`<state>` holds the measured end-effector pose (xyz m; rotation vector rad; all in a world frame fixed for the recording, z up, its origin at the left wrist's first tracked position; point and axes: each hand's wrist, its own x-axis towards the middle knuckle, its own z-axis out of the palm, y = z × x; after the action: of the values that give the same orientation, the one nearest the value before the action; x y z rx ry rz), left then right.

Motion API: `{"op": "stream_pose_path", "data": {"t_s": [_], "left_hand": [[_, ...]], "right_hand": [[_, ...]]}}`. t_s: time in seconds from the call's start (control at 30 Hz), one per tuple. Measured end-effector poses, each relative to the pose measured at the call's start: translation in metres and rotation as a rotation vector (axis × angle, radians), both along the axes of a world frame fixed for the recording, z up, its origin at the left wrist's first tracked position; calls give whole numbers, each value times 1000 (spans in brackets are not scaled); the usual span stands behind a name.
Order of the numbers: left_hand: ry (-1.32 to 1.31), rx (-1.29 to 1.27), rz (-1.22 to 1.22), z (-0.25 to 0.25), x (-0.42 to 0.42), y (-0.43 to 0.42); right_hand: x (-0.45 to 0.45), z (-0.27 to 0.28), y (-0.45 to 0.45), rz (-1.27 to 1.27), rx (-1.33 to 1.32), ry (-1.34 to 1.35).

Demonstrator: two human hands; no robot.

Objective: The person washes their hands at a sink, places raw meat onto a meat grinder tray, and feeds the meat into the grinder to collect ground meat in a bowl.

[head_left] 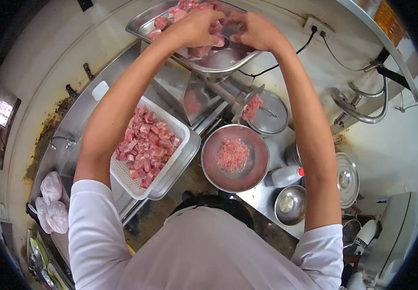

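Note:
My left hand (198, 27) is over the steel feed tray (238, 60) of a meat grinder (226, 89), its fingers curled around pieces of raw meat (201, 52). Facing it across the tray's round feed hole (224, 43), my right hand (257, 33) has its fingers bent on meat by the opening; the fingertips are partly hidden. More chunks lie at the tray's far left. Ground meat (252, 107) hangs from the grinder's outlet. Below the outlet, a steel bowl (209, 166) holds a mound of minced meat (232, 155).
A white perforated basket (182, 128) of diced meat stands at left, under my left forearm. To the right are a round lid (269, 118), a white bottle with a red cap (286, 177) and a small steel bowl (290, 205). Power cords (302, 55) run along the wall behind.

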<state>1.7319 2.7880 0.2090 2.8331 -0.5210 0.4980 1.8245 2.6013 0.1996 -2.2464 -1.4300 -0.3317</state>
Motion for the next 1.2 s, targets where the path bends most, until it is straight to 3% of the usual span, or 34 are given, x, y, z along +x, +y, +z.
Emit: {"op": "stream_pose_path", "data": {"t_s": [0.07,0.13,0.17,0.2,0.27,0.4,0.47,0.5,0.53,0.6,0.7,0.8,0.83,0.87,0.93,1.0,1.1,1.2], "left_hand": [[43,-71,-3,2,4,10],[-113,185,-108,7,-9,17],[221,334,175,30,-41,-14],[223,339,168,21,-32,-9],[-59,52,-149,-8,-13,10],[-52,88,74,-14,-3,-11],[82,155,-6,-14,-5,-13],[47,110,-191,-12,0,-1],[29,119,-191,-6,11,8],[-155,73,74,10,26,17],[-3,73,137,21,69,45],[197,-6,165,0,86,53],[159,106,-15,-5,90,55],[122,219,-198,-7,88,51],[165,189,-252,-9,61,30],[-15,292,-145,1,22,9],[-59,232,-107,-3,9,15],[-30,232,-47,10,-5,13]], "right_hand": [[2,3,-4,-9,25,6],[-3,4,-5,8,-19,17],[-3,6,-5,2,-14,19],[-4,8,-5,49,-47,16],[-5,7,-2,106,-87,12],[-1,4,0,18,-17,51],[-5,7,-2,-15,-2,119],[-7,7,-3,-49,-14,93],[-8,8,-4,-86,-23,68],[-8,11,-3,-149,-10,88],[-10,7,-4,-154,-23,170],[-8,6,-1,-110,-3,112],[-8,5,-2,-90,-2,39],[-8,4,-2,-73,2,-31],[-4,2,-3,-31,29,1],[-5,3,-4,15,49,35],[-8,6,-1,-31,-55,125],[-6,5,-1,13,-20,39]]}}
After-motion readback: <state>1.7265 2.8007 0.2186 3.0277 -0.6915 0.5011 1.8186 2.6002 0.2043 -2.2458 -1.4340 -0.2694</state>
